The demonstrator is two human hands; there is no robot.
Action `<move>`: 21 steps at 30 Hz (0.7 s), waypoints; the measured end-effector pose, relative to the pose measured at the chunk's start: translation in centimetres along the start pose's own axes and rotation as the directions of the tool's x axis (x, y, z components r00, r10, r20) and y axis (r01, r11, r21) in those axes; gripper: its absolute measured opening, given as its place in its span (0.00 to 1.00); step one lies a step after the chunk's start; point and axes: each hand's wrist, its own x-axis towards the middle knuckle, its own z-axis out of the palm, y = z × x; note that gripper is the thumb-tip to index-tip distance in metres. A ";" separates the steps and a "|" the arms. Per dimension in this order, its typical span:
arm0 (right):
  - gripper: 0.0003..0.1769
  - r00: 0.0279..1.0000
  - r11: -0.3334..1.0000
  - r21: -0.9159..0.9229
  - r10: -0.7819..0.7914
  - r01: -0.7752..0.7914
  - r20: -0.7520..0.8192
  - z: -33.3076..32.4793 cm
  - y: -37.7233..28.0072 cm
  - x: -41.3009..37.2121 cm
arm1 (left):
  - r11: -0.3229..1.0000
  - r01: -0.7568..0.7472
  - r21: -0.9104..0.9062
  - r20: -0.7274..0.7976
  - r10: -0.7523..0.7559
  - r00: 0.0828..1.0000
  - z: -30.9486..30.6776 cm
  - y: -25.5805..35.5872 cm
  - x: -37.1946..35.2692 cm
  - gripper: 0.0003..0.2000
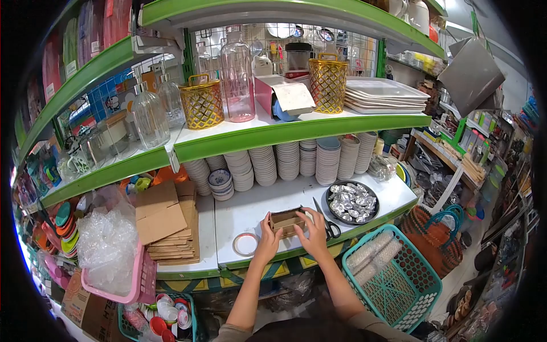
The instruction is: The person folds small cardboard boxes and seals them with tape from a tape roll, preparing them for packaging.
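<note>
A small brown cardboard box (289, 221) stands on the white shelf surface, its top open toward me. My left hand (266, 239) grips its left side, thumb near the front wall. On the opposite side, my right hand (313, 232) has its fingers on the box's right edge. Left of my left hand lies a roll of tape (235, 244). Black-handled scissors (333, 229) lie just right of my right hand, partly covered by it. Beyond them is a round black tray (329, 199) of foil-wrapped pieces (354, 200).
Flattened cardboard (165, 222) is stacked at left, beside a pink basket (139, 285) of bubble wrap (108, 233). A teal basket (424, 296) with bubble-wrapped rolls (373, 256) stands at right. Stacked bowls (263, 165) line the back under a green-edged shelf (302, 132).
</note>
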 end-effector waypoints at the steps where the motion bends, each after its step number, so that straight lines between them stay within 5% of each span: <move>1: 0.23 0.995 0.985 -0.144 -0.093 0.097 0.035 0.0 -0.2 0.2 | 1.000 0.001 0.001 0.003 -0.001 1.000 0.0 -0.1 0.0 0.33; 11: 0.14 0.966 0.937 -0.234 -0.252 0.259 0.063 0.4 -1.0 0.8 | 1.000 -0.025 0.019 0.013 0.024 1.000 -0.1 0.1 -0.1 0.33; 21: 0.14 0.979 0.971 -0.149 -0.173 0.188 0.108 0.5 -1.2 1.0 | 0.996 -0.003 -0.088 0.003 0.003 1.000 0.1 -0.1 -0.4 0.26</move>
